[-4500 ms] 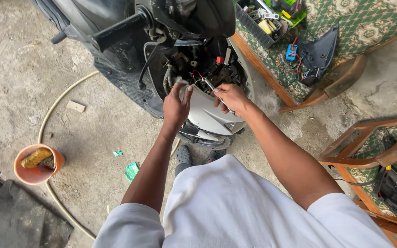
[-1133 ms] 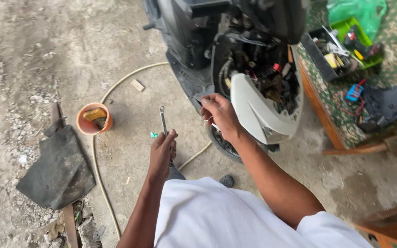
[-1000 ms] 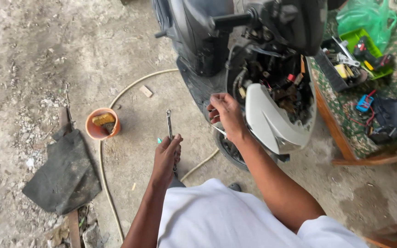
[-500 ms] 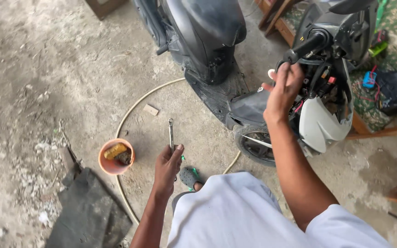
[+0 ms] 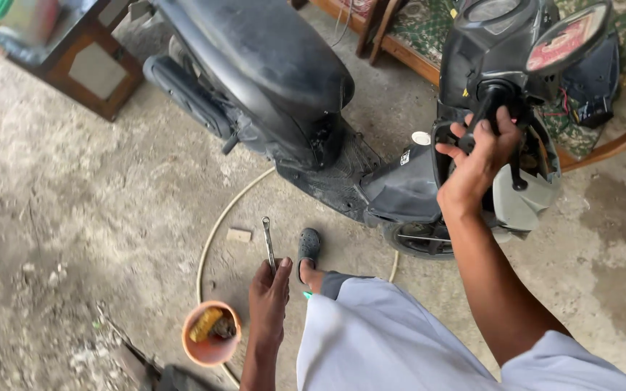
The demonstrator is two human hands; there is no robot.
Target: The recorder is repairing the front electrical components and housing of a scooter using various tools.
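**Now: one hand on the handlebar, one on a wrench**

You are gripping the scooter's black handlebar grip (image 5: 488,108) with your right hand (image 5: 476,156), fingers curling closed around it. Your left hand (image 5: 269,297) is hanging low over the floor, closed around the lower end of one slim metal wrench (image 5: 268,242), whose shaft is pointing away from you toward the scooter.

The scooter (image 5: 269,80) is standing across the rough, mottled concrete floor (image 5: 74,217); its seat and body panels are looking smooth and matte black, and the front is showing one pale grey panel (image 5: 523,206) below exposed wiring. One round mirror (image 5: 566,36) is sticking up beside the grip.

Just left of your left hand, one small orange bowl (image 5: 210,334) is sitting on the floor with a yellowish piece inside. One pale hose (image 5: 219,224) is curving past the bowl and under the scooter. One dark rubber sandal (image 5: 308,246) is showing on your foot, just beside the wrench.

Open floor is lying wide to your left; on the right, a wooden-framed seat with green patterned cushions (image 5: 414,29) is crowding the scooter's front.
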